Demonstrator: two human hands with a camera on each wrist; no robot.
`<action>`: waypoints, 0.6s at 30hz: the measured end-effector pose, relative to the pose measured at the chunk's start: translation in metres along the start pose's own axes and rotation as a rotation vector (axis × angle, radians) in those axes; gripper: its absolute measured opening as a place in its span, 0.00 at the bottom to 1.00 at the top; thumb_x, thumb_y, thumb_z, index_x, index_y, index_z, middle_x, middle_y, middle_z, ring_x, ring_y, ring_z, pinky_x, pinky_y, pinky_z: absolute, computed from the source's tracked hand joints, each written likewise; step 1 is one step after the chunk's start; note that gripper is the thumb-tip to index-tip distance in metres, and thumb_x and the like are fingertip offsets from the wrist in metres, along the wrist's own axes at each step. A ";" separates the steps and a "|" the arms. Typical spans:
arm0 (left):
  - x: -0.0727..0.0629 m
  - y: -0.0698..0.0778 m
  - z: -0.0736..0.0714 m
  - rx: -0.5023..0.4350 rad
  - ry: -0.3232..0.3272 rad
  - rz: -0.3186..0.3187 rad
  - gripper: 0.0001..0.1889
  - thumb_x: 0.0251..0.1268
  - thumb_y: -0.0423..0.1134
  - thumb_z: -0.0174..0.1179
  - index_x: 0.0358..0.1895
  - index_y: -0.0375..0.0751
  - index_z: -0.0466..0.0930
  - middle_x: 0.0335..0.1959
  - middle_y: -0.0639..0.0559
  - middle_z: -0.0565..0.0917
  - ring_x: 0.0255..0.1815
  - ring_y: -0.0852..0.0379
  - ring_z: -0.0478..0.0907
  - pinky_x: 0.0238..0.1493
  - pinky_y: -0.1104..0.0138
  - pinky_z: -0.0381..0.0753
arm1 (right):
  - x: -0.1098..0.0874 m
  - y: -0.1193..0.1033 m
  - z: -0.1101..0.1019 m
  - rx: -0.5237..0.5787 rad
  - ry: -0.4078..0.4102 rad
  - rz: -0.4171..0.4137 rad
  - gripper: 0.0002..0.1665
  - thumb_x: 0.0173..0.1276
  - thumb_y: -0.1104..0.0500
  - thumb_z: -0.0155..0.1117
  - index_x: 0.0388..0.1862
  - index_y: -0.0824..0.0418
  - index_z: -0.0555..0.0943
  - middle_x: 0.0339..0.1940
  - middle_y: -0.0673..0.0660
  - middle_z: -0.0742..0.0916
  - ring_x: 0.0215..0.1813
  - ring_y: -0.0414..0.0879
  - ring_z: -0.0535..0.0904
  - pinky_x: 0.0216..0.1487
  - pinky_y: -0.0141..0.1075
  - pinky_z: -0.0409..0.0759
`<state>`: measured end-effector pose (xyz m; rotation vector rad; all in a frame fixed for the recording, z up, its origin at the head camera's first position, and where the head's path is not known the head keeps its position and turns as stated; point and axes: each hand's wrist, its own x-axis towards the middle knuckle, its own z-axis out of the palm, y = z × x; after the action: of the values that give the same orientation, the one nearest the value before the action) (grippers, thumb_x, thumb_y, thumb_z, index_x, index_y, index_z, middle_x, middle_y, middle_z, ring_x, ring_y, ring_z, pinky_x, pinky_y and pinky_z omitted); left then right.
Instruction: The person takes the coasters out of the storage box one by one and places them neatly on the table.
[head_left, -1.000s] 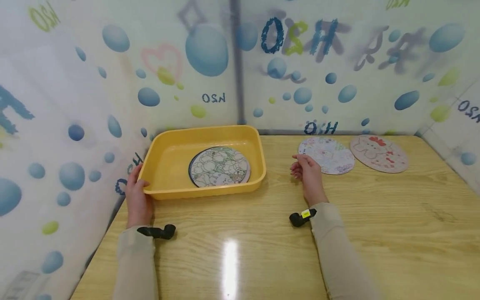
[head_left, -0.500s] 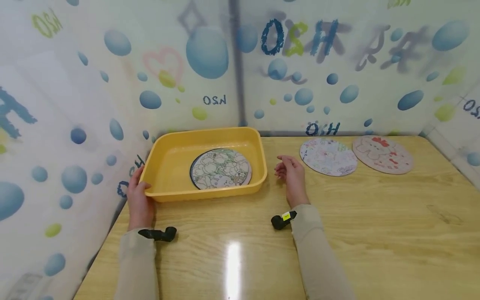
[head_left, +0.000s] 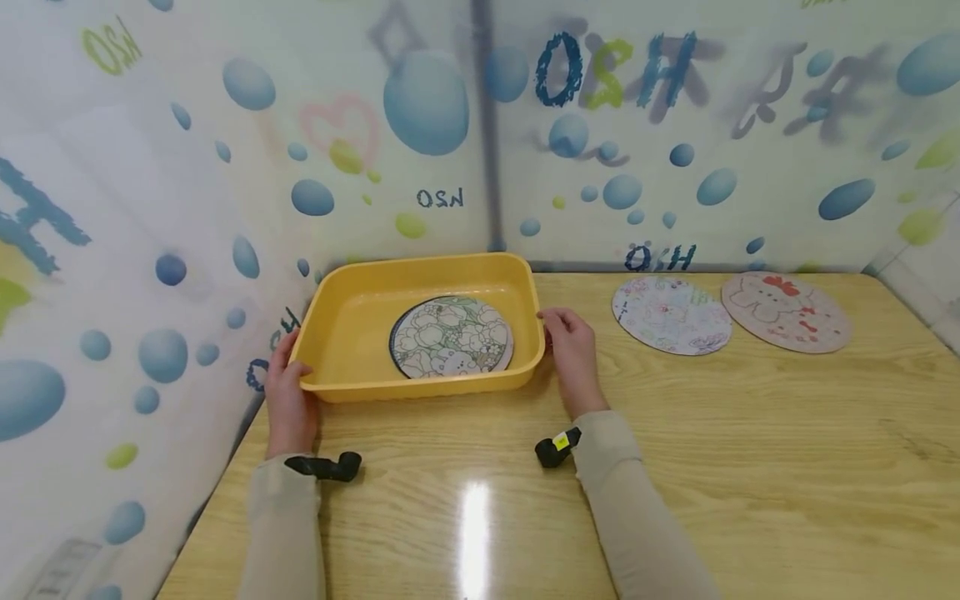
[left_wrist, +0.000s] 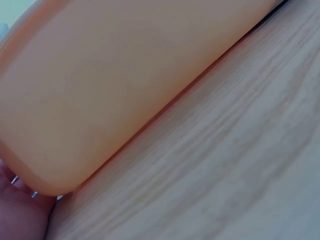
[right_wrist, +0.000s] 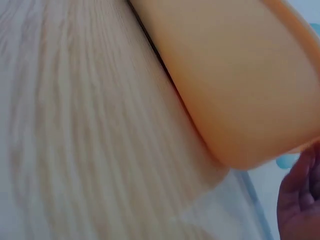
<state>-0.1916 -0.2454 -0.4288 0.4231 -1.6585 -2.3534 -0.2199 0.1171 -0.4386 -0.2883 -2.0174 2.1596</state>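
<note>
A deep yellow plastic tray (head_left: 352, 387) rests on the wooden table in the head view. Inside it, toward the right, lies a round flat piece (head_left: 450, 337) printed with flowers and cartoon animals, with a dark edge showing beneath. My left hand (head_left: 291, 400) grips the tray's front left corner, thumb over the rim and fingers against the outer wall. On the opposite side my right hand (head_left: 573, 354) holds the right rim with curled fingers, partly hidden by the wall. Both wrist views show the tray's outer wall (left_wrist: 100, 95) close up, with only part of each hand visible.
Two more round printed pieces lie at the back right of the table (head_left: 750, 450): a pale one with colourful doodles (head_left: 671, 317) and a pink one with a red bow (head_left: 787, 312). A bubble-patterned curtain (head_left: 420, 167) stands close behind the tray and at its left.
My right hand has moved left from beside the pale round piece to the tray's right rim. The left hand keeps its hold, and the tray stays in place while the view shifts slightly.
</note>
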 end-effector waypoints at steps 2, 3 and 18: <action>0.000 0.000 0.001 -0.003 0.000 0.003 0.29 0.59 0.27 0.37 0.64 0.52 0.61 0.66 0.58 0.54 0.62 0.53 0.58 0.61 0.65 0.61 | -0.002 -0.003 0.003 -0.089 0.025 -0.018 0.17 0.63 0.46 0.53 0.41 0.56 0.78 0.32 0.55 0.77 0.32 0.46 0.72 0.33 0.35 0.75; 0.001 0.000 0.001 -0.002 0.000 0.005 0.29 0.58 0.27 0.37 0.64 0.52 0.61 0.66 0.58 0.54 0.63 0.53 0.57 0.61 0.65 0.61 | -0.003 -0.005 0.005 -0.153 0.033 -0.031 0.17 0.64 0.46 0.53 0.42 0.55 0.78 0.34 0.54 0.78 0.33 0.45 0.72 0.34 0.35 0.75; 0.001 0.000 0.001 0.003 0.005 0.011 0.30 0.57 0.26 0.36 0.65 0.51 0.60 0.66 0.57 0.55 0.62 0.53 0.57 0.62 0.65 0.60 | -0.024 -0.037 0.035 -0.902 -0.183 -0.412 0.13 0.64 0.55 0.52 0.44 0.56 0.79 0.43 0.51 0.80 0.45 0.45 0.74 0.47 0.39 0.74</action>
<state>-0.1925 -0.2451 -0.4284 0.4193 -1.6581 -2.3399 -0.2062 0.0796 -0.3989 0.2204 -2.7296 0.9756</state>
